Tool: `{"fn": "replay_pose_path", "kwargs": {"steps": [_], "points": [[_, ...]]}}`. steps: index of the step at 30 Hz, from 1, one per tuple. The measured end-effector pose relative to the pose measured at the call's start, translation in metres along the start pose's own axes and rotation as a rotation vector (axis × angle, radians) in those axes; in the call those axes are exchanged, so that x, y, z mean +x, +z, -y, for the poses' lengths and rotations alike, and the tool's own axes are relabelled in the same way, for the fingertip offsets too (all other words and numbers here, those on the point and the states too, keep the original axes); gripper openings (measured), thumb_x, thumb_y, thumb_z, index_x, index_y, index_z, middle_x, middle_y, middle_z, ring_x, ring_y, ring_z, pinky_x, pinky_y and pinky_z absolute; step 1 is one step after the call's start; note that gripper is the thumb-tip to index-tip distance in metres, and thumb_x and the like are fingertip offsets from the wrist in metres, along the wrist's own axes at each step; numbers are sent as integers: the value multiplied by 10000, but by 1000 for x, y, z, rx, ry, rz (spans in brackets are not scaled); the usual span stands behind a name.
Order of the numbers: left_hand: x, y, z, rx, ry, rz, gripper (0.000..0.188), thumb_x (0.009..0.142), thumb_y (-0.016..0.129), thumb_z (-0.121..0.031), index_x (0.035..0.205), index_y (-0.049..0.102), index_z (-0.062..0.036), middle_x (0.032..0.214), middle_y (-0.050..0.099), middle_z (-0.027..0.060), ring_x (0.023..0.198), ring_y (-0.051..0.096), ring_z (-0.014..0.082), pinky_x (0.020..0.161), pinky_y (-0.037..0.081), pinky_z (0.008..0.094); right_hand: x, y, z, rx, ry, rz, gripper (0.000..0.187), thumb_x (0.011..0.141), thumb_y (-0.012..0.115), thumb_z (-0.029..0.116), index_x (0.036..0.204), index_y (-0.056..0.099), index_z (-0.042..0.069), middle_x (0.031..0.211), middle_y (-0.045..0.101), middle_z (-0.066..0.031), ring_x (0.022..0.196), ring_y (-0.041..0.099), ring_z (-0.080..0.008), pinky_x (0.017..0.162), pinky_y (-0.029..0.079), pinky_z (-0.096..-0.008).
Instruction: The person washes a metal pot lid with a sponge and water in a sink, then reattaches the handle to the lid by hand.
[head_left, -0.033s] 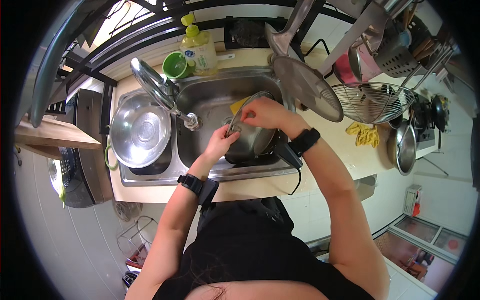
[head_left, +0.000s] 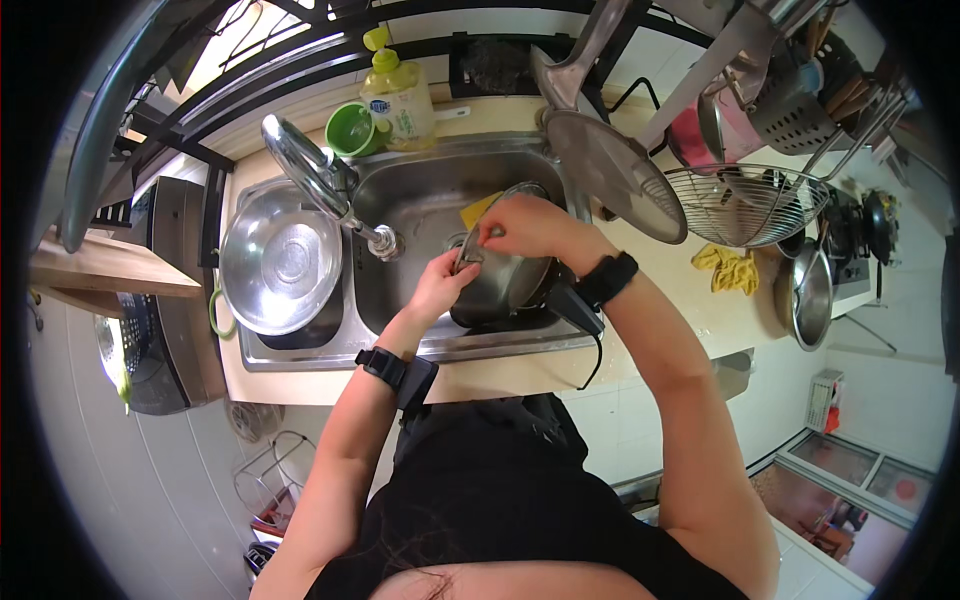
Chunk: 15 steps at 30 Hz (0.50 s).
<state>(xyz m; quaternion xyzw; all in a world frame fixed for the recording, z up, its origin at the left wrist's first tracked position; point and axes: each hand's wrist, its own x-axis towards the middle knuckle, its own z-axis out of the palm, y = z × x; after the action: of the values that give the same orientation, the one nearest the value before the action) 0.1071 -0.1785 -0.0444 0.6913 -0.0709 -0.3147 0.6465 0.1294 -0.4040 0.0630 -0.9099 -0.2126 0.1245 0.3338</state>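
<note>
Left hand (head_left: 437,286): thumb and fingers pinched thin grey curved-edged piece (head_left: 477,236), held low over right part of rectangular stainless-steel sink basin (head_left: 400,190). Right hand (head_left: 527,226): fingers curled at same piece; whether they gripped it, cannot tell. Round grey metal vessel (head_left: 490,302) lay beneath hands, inside basin. Yellow flat sponge (head_left: 479,211) lay just beyond piece. Curved chrome faucet (head_left: 295,155) stood left of hands; wide shallow silver metal bowl (head_left: 236,270) sat farther left.
</note>
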Motion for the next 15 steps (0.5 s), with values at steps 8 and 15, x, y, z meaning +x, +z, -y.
{"fn": "replay_pose_path", "kwargs": {"steps": [8,15], "points": [[0,4,-8,-13,-24,-1,141,968,683,-167,1059,665,-61,744,506,-90,636,400,27,542,307,243,20,-23,39,-332,57,167,171,773,705,224,899,789,143,884,751,-113,864,716,-344,769,570,-451],[6,3,-4,23,59,-11,180,961,690,-168,1070,669,-26,788,542,-65,719,432,51,626,367,259,26,-25,61,-430,97,239,142,775,692,190,873,782,141,853,744,-123,829,714,-358,743,571,-458]]}}
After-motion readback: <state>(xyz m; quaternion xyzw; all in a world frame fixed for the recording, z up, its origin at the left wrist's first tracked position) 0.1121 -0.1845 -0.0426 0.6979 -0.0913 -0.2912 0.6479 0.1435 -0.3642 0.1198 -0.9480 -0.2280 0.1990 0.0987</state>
